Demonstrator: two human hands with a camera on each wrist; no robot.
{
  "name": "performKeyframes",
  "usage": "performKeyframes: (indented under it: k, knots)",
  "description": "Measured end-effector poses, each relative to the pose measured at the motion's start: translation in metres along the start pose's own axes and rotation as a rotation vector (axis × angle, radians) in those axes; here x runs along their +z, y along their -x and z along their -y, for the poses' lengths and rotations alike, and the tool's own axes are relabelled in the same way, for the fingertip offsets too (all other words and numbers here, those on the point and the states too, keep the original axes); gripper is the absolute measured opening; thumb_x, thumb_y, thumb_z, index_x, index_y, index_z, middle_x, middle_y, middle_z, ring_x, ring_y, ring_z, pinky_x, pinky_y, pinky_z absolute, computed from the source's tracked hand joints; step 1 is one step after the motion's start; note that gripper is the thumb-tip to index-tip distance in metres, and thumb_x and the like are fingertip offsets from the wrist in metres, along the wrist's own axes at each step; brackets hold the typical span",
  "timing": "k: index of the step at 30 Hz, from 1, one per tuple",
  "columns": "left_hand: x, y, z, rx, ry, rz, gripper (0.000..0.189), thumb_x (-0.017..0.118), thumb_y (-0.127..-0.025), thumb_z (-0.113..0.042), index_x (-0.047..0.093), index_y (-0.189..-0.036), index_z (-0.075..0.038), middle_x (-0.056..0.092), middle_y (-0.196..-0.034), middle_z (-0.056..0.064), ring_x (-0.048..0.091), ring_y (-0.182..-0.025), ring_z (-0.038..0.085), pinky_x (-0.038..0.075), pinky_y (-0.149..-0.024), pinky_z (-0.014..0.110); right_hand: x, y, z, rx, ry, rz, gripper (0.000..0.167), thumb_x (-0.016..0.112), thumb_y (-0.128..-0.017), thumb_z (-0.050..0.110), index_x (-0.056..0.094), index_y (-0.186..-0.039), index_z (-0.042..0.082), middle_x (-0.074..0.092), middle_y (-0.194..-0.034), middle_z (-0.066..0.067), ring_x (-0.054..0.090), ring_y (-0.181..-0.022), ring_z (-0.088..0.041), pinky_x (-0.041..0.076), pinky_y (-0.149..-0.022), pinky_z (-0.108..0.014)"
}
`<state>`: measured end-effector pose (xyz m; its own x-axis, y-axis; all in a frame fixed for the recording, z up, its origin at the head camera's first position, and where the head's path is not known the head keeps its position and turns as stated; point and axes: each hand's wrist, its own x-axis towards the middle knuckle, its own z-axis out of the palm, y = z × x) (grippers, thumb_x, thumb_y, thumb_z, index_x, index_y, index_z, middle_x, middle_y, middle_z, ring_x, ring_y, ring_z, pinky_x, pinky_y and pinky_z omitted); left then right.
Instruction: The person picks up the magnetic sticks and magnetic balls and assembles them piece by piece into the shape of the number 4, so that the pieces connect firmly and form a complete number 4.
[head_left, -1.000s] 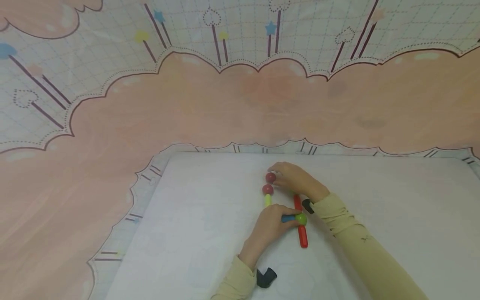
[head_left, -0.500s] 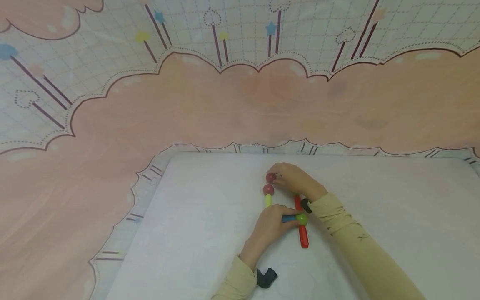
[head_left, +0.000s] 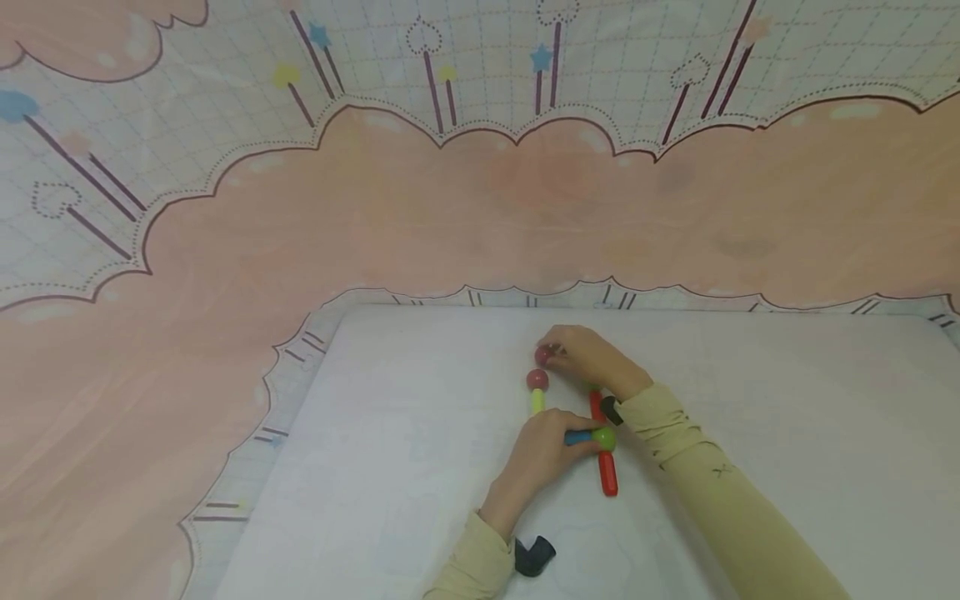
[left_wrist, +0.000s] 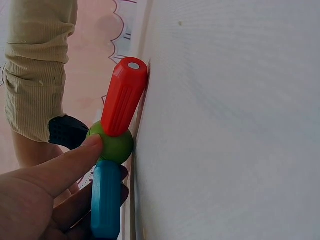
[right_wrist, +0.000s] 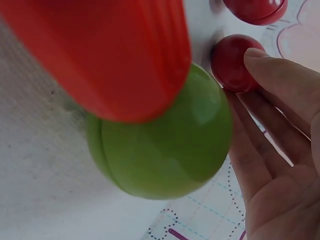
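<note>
In the head view my left hand (head_left: pixel 534 454) pinches a green ball (head_left: pixel 604 439), its thumb lying on the ball in the left wrist view. A blue rod (left_wrist: pixel 106 200) and a red rod (left_wrist: pixel 124 97) join this ball; another red rod (head_left: pixel 597 405) extends to its far side. Farther off, my right hand (head_left: pixel 596 358) holds a small red ball (right_wrist: pixel 234 65) between thumb and fingers. Just nearer lies a second red ball (head_left: pixel 537 380) on a yellow rod (head_left: pixel 537 402), partly hidden by my left hand. Close to the right wrist camera is another green ball (right_wrist: pixel 170 155), touching a red rod (right_wrist: pixel 125 55).
Everything lies on a white tabletop (head_left: pixel 375 467). Its far edge meets a cloth backdrop (head_left: pixel 450 217) patterned with clouds. A black wrist camera mount (head_left: pixel 535 557) sits by the left sleeve, and another black mount (head_left: pixel 612 410) by the right sleeve.
My right fingers have shifted slightly around the red ball. The left hand and the joined rods stay almost where they were.
</note>
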<state>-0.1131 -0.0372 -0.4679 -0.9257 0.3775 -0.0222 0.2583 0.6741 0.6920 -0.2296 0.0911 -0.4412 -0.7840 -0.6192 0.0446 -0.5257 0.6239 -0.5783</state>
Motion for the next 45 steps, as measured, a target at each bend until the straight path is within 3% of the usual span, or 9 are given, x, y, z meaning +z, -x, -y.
performKeyframes:
  k: [29,45]
  knots:
    - [-0.005,0.001,-0.006,-0.019,0.008,0.006,0.030,0.075,-0.087,-0.035,0.076,-0.116,-0.025,0.074,-0.110,-0.009,0.063,-0.093,0.001,0.051,-0.086,0.019,-0.014,0.008,0.004,0.052,-0.024,-0.010,0.028,0.067,-0.094,0.010,0.066,-0.120,-0.001,0.071,-0.112,-0.011,0.066,-0.108,-0.027,0.054,-0.096,-0.041]
    - [-0.003,0.001,-0.004,-0.037,0.004,0.029,0.031,0.076,-0.086,-0.035,0.075,-0.116,-0.027,0.075,-0.106,-0.012,0.062,-0.092,0.002,0.051,-0.085,0.020,-0.024,0.029,0.007,0.025,-0.012,-0.065,0.024,0.069,-0.093,0.011,0.068,-0.116,0.004,0.070,-0.110,-0.007,0.065,-0.106,-0.024,0.055,-0.094,-0.041]
